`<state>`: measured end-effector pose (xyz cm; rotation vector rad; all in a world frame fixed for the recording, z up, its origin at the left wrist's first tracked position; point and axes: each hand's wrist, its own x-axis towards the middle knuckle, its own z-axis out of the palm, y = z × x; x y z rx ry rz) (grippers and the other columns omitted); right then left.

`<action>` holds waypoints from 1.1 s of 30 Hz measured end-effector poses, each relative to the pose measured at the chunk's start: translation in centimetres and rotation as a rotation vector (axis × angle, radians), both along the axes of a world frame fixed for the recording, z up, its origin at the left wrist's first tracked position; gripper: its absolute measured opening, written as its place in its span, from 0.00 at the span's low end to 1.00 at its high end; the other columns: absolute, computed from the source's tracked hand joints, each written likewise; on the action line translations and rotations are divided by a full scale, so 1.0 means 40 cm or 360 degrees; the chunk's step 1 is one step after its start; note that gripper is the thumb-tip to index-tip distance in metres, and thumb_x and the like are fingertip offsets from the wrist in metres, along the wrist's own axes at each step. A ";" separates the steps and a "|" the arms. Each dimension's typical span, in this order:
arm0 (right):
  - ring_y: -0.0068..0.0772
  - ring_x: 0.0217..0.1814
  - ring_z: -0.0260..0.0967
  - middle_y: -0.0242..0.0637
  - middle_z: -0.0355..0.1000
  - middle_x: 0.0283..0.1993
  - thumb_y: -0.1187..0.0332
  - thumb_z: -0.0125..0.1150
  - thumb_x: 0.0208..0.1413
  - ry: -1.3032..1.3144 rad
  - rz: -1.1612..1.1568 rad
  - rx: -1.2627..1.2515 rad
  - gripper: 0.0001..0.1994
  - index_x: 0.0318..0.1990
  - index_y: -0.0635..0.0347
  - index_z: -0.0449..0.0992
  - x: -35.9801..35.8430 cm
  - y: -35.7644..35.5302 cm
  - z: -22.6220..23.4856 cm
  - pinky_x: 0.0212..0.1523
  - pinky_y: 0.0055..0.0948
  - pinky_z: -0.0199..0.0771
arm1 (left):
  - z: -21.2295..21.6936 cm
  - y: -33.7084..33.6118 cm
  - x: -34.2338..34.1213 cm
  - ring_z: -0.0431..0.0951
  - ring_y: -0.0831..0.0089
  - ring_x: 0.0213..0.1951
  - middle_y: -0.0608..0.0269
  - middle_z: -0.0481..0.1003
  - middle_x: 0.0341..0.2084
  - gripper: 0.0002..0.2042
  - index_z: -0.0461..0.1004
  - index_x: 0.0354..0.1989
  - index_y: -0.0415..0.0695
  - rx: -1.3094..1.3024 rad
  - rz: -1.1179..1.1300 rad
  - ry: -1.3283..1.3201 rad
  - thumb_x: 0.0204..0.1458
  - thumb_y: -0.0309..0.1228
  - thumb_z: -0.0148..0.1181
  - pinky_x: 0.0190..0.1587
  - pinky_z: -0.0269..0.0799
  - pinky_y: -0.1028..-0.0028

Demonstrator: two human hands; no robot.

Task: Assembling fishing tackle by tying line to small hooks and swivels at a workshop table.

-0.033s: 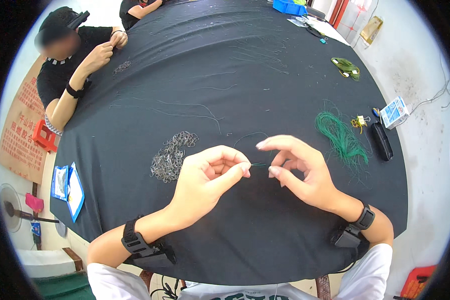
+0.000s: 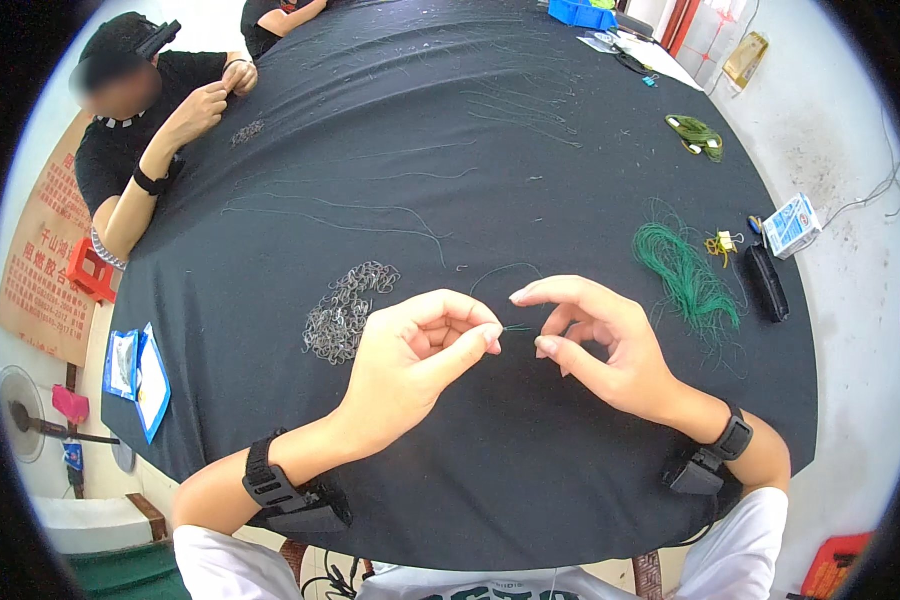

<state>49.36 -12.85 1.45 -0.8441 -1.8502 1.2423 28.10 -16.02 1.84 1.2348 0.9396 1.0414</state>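
My left hand (image 2: 410,360) pinches thumb against forefinger on a green line (image 2: 515,328), whose short ends stick out toward the right. Whatever else may lie between those fingertips is hidden. Facing it, my right hand (image 2: 615,350) has its thumb and forefinger apart and curved, with nothing seen between them. A thin loop of line (image 2: 505,266) arches on the cloth just beyond both hands. Close by the left hand lies a heap of small metal fish hooks (image 2: 340,322). To the right of the right hand spreads a loose bundle of green line (image 2: 680,275).
A black cloth (image 2: 490,450) covers the table, with loose strands (image 2: 370,225) farther off. At right lie a black case (image 2: 765,283), a blue-white box (image 2: 792,226), a binder clip (image 2: 722,243) and a green coil (image 2: 694,137). Packets (image 2: 135,370) lie left. A co-worker (image 2: 150,130) sits far left.
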 end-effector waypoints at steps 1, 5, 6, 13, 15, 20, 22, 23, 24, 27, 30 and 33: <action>0.18 0.32 0.70 0.38 0.71 0.48 0.79 0.58 0.51 0.0008 0.0007 -0.0007 0.14 0.46 0.62 0.73 -0.004 0.002 -0.001 0.28 0.18 0.72 | -0.002 0.000 -0.003 0.74 0.81 0.36 0.63 0.75 0.32 0.06 0.73 0.40 0.34 -0.0007 0.0007 0.0008 0.56 0.22 0.54 0.42 0.70 0.82; 0.18 0.30 0.71 0.36 0.75 0.36 0.75 0.59 0.53 -0.0146 0.0056 0.0007 0.09 0.43 0.63 0.75 -0.021 0.014 -0.010 0.27 0.18 0.71 | -0.020 0.007 -0.005 0.75 0.81 0.37 0.62 0.76 0.33 0.06 0.73 0.40 0.34 0.0055 0.0006 -0.0026 0.56 0.22 0.54 0.42 0.70 0.82; 0.18 0.29 0.71 0.35 0.75 0.32 0.75 0.59 0.53 -0.0160 0.0050 -0.0005 0.08 0.41 0.63 0.76 -0.026 0.019 -0.013 0.27 0.18 0.71 | -0.024 0.009 -0.003 0.75 0.81 0.37 0.62 0.76 0.33 0.06 0.73 0.40 0.34 0.0052 0.0004 -0.0055 0.56 0.22 0.54 0.42 0.70 0.81; 0.18 0.30 0.72 0.32 0.75 0.33 0.73 0.59 0.54 -0.0012 0.0103 -0.0327 0.07 0.39 0.64 0.76 -0.051 0.050 -0.021 0.28 0.17 0.70 | -0.035 0.023 -0.021 0.75 0.81 0.37 0.62 0.75 0.33 0.06 0.73 0.40 0.34 0.0018 0.0028 -0.0081 0.56 0.22 0.54 0.42 0.70 0.81; 0.17 0.32 0.71 0.31 0.75 0.33 0.72 0.59 0.55 0.0026 0.0112 -0.0337 0.07 0.39 0.65 0.76 -0.042 0.052 -0.026 0.30 0.18 0.71 | -0.044 0.024 -0.021 0.75 0.81 0.37 0.62 0.75 0.33 0.06 0.72 0.40 0.34 0.0072 0.0069 -0.0062 0.56 0.22 0.54 0.42 0.70 0.81; 0.18 0.33 0.71 0.32 0.74 0.34 0.72 0.58 0.56 0.0091 0.0128 -0.0516 0.07 0.39 0.65 0.76 -0.033 0.055 -0.023 0.32 0.17 0.71 | -0.035 0.024 -0.025 0.74 0.81 0.36 0.63 0.75 0.33 0.06 0.72 0.40 0.35 -0.0019 0.0047 -0.0101 0.56 0.22 0.54 0.41 0.70 0.82; 0.18 0.33 0.71 0.32 0.74 0.33 0.73 0.58 0.56 0.0072 0.0106 -0.0523 0.07 0.39 0.65 0.76 -0.033 0.057 -0.021 0.32 0.17 0.71 | -0.030 0.025 -0.028 0.74 0.81 0.36 0.63 0.75 0.33 0.06 0.72 0.40 0.35 -0.0053 0.0041 -0.0095 0.56 0.22 0.54 0.41 0.70 0.82; 0.17 0.33 0.71 0.32 0.74 0.33 0.73 0.57 0.56 0.0054 0.0093 -0.0500 0.06 0.39 0.65 0.76 -0.033 0.058 -0.019 0.32 0.17 0.71 | -0.028 0.027 -0.030 0.74 0.81 0.36 0.62 0.75 0.33 0.06 0.73 0.40 0.35 -0.0063 0.0041 -0.0093 0.56 0.22 0.54 0.41 0.70 0.82; 0.17 0.33 0.71 0.32 0.74 0.33 0.73 0.56 0.56 0.0037 0.0081 -0.0475 0.06 0.39 0.65 0.76 -0.034 0.058 -0.018 0.32 0.16 0.71 | -0.027 0.027 -0.030 0.74 0.81 0.36 0.62 0.75 0.33 0.06 0.73 0.40 0.35 -0.0073 0.0041 -0.0090 0.56 0.22 0.54 0.41 0.70 0.81; 0.16 0.31 0.71 0.32 0.75 0.31 0.72 0.57 0.56 0.0013 0.0038 -0.0409 0.06 0.38 0.65 0.77 -0.037 0.054 -0.018 0.30 0.16 0.71 | -0.028 0.025 -0.029 0.75 0.81 0.35 0.62 0.76 0.32 0.06 0.73 0.39 0.34 -0.0101 0.0044 -0.0125 0.56 0.22 0.54 0.40 0.70 0.81; 0.15 0.27 0.70 0.31 0.75 0.27 0.72 0.57 0.56 -0.0054 -0.0008 -0.0328 0.05 0.36 0.64 0.77 -0.038 0.049 -0.023 0.27 0.16 0.70 | -0.032 0.025 -0.027 0.75 0.81 0.36 0.62 0.76 0.32 0.06 0.73 0.39 0.34 -0.0092 0.0047 -0.0149 0.56 0.22 0.54 0.40 0.70 0.81; 0.14 0.23 0.70 0.31 0.75 0.24 0.73 0.58 0.55 -0.0078 -0.0019 -0.0136 0.05 0.35 0.64 0.78 -0.037 0.048 -0.040 0.24 0.16 0.70 | -0.035 0.025 -0.026 0.74 0.82 0.36 0.62 0.76 0.32 0.06 0.73 0.40 0.34 -0.0026 0.0043 -0.0136 0.56 0.22 0.54 0.40 0.70 0.82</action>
